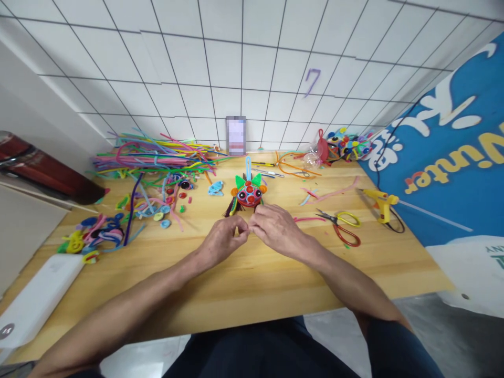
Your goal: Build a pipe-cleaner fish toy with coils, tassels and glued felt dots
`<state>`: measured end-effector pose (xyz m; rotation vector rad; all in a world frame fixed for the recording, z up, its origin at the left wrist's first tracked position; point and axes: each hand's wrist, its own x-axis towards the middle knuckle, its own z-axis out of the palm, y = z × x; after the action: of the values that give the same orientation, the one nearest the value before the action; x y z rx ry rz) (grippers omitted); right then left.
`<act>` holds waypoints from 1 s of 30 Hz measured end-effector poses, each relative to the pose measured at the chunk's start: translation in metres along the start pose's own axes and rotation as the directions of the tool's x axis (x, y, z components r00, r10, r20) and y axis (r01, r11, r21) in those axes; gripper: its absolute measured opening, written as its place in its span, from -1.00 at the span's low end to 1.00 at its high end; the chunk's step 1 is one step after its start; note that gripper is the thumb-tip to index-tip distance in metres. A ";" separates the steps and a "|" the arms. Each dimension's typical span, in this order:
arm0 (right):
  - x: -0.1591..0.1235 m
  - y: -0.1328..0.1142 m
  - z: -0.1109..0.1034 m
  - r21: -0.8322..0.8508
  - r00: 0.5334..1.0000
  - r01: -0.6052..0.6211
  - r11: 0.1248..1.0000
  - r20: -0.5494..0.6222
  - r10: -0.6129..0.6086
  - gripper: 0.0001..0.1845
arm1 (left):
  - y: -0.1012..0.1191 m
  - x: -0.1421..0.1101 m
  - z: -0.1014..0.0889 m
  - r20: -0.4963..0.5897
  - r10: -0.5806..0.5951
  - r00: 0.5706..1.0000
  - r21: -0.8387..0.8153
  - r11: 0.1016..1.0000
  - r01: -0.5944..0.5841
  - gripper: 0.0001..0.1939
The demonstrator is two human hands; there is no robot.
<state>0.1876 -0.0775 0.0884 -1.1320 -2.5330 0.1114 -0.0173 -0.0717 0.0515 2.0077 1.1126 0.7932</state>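
My left hand (225, 239) and my right hand (277, 228) meet over the middle of the table, both closed in a pinch with fingertips touching. What sits between the fingertips is too small to make out. Just behind them stands a round red ornament (249, 194) with green pointed ears, orange balls at its sides, dark eyes and a pale blue loop on top. Dark tassel strands hang at its left, and my right hand covers part of its lower right edge.
Scissors (342, 227) and a yellow glue gun (381, 203) lie to the right. Pipe cleaners (153, 157) are heaped at the back left, with coiled pieces (96, 233) in front. A phone (236, 135) leans on the wall; a white power bank (39, 299) lies near left.
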 end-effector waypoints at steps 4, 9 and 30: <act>0.002 0.001 -0.003 0.229 0.988 -0.083 0.970 -0.108 0.110 -0.83 | 0.001 -0.004 0.002 -0.063 -0.125 0.990 -0.285 0.953 0.102 -0.79; 0.008 0.001 -0.005 0.501 0.957 -0.202 0.842 -0.081 0.277 -0.87 | 0.000 -0.003 0.004 -0.052 -0.254 0.966 -0.582 0.794 0.177 -0.63; 0.010 -0.008 -0.001 0.615 0.948 -0.215 0.758 -0.054 0.312 -0.87 | 0.001 -0.006 -0.013 -0.023 -0.149 0.989 -0.551 0.827 0.112 -0.66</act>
<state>0.1762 -0.0760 0.0942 -1.1512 -1.9468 0.8160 -0.0293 -0.0734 0.0582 1.4148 0.9108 0.9807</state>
